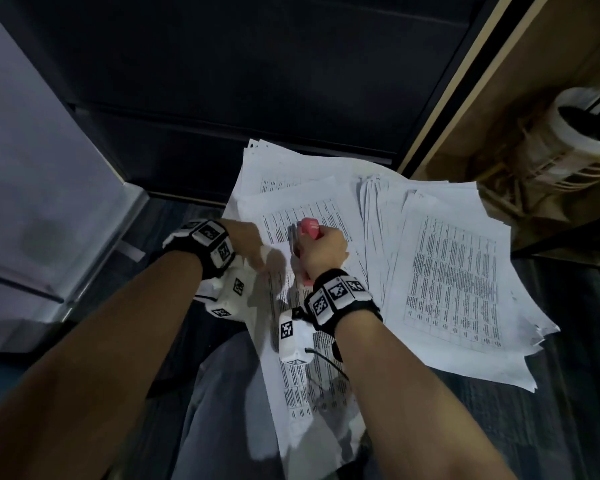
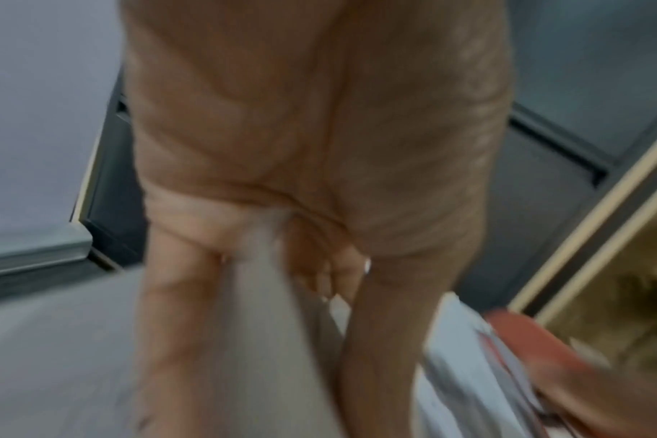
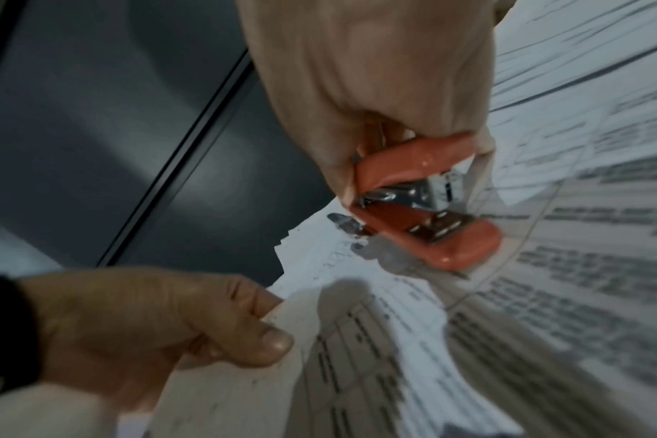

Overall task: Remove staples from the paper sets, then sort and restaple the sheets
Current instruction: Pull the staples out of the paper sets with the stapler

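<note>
Right wrist view shows the small salmon-pink plastic stapler (image 3: 424,207) with its metal mouth gaping, poised just over the top corner of a white printed paper set (image 3: 376,326) covered in table text. The right hand (image 3: 368,89) wraps its fingers around the stapler from above. The left hand (image 3: 150,320) pinches that same set at its edge, thumb on top, with the sheets bending up between thumb and fingers. From the head view, the held set runs down across the person's lap in grey trousers (image 1: 222,393), while more loose printed sheets (image 1: 447,271) lie fanned out on the dark floor (image 1: 551,410) to the right and beyond. A brown cardboard box (image 1: 534,81) stands at the far right with a white roll (image 1: 582,123) inside it.
</note>
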Demonstrator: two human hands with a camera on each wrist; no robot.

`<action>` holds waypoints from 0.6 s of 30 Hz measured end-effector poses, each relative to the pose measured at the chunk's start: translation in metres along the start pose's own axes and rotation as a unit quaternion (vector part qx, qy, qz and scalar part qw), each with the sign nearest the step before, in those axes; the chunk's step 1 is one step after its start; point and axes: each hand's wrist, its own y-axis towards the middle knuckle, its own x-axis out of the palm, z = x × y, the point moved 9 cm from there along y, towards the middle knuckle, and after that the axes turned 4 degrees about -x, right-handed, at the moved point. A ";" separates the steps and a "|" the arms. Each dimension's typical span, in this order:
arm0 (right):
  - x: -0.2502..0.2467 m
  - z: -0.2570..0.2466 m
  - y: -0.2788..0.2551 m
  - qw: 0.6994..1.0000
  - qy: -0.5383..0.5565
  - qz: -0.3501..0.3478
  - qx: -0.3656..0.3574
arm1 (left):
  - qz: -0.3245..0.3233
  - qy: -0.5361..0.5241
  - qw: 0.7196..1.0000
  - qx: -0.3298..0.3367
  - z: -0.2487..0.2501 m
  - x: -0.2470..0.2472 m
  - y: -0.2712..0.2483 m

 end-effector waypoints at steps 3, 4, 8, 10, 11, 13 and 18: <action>-0.012 0.000 -0.003 0.991 0.135 -0.003 0.001 | 0.088 -0.155 0.984 -0.010 -0.019 -0.032 -0.007; -0.020 0.000 -0.003 0.985 0.173 0.000 0.010 | 0.157 -0.261 0.952 -0.015 -0.031 -0.047 -0.009; -0.064 0.003 0.002 0.963 0.268 0.031 0.008 | 0.216 -0.572 0.791 -0.009 -0.059 -0.043 -0.021; -0.093 0.005 0.004 0.960 0.273 0.064 -0.016 | 0.126 -0.527 0.840 -0.019 -0.044 -0.009 -0.020; -0.106 0.008 0.005 0.959 0.272 0.077 -0.020 | 0.109 -0.464 0.878 -0.038 -0.041 0.004 -0.020; -0.131 0.017 0.007 0.959 0.268 0.095 -0.015 | 0.141 -0.369 0.915 -0.079 -0.047 0.016 -0.018; -0.197 0.038 0.009 0.943 0.286 0.166 -0.026 | 0.285 -0.338 0.891 -0.100 -0.067 -0.034 -0.046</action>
